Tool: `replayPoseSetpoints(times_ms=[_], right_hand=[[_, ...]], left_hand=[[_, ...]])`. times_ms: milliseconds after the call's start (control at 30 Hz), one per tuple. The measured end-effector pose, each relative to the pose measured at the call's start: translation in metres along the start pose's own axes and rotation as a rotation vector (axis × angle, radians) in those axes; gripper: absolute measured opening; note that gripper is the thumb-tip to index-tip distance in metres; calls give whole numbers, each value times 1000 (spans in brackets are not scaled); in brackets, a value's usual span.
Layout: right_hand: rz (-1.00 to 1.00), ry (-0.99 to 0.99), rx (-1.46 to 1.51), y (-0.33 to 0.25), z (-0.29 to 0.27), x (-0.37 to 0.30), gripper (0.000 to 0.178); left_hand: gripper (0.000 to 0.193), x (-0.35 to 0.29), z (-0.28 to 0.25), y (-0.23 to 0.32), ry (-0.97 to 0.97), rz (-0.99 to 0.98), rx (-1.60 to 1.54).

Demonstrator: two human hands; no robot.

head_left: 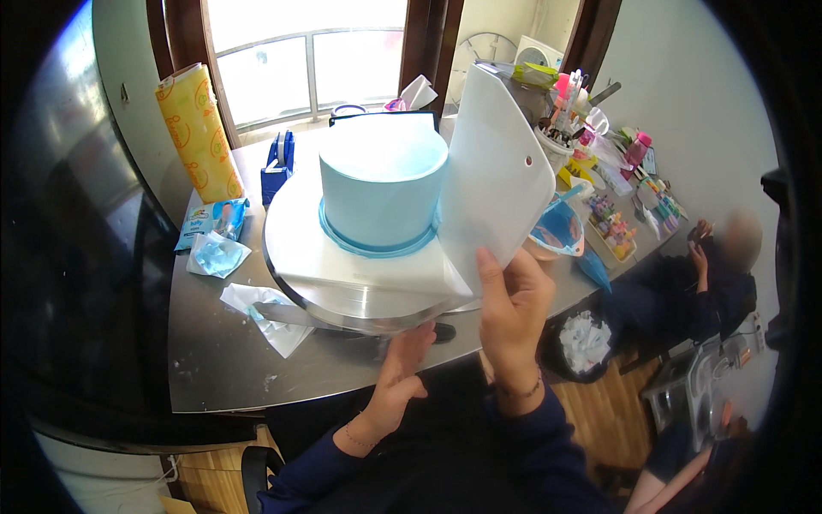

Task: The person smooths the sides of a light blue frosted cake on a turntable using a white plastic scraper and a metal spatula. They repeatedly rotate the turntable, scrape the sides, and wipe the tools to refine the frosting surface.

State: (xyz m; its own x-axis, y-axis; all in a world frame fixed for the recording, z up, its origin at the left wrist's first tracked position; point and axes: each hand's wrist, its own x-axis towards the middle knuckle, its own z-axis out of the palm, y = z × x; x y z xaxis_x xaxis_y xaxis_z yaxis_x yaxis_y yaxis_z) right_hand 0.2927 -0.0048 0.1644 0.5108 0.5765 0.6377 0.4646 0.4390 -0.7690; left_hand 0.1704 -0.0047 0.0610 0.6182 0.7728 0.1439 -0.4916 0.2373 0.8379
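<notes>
A round cake (381, 193) covered in light blue frosting stands on a white board on a metal turntable (368, 308). My right hand (516, 313) is closed on the lower corner of a large white scraper (501, 154), thumb on its face. The scraper stands upright with its edge against the cake's right side. Under the turntable's near rim, my left hand (398, 385) reaches up with its fingers extended, touching or very near the rim; the fingertips are partly hidden. A spatula (287, 313) lies beneath the turntable, its blade on a blue-smeared tissue (278, 338).
On the left are a yellow roll (199, 133), a blue tape dispenser (277, 167), a wipes pack (212, 221) and a crumpled tissue (217, 254). At right stand a bowl with blue frosting (556, 230), a tray of small bottles (614, 227) and a bin (585, 341). Two people sit beyond.
</notes>
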Motion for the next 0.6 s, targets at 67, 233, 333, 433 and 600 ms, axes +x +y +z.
replayPoseSetpoints(times_ms=[67,233,333,433,600], right_hand=[[-5,4,-2,0,0,1,17],[-7,-1,-44,0,-1,2,18],[-4,-5,-46,2,1,2,18],[-22,0,-38,4,3,3,19],[-45,8,30,6,6,2,20]], left_hand=[[73,1,-2,1,121,1,-90],[64,8,-12,10,476,407,-303],[70,1,-8,6,191,131,-31],[72,-5,-3,-1,29,-24,70],[73,2,-13,2,478,192,-224]])
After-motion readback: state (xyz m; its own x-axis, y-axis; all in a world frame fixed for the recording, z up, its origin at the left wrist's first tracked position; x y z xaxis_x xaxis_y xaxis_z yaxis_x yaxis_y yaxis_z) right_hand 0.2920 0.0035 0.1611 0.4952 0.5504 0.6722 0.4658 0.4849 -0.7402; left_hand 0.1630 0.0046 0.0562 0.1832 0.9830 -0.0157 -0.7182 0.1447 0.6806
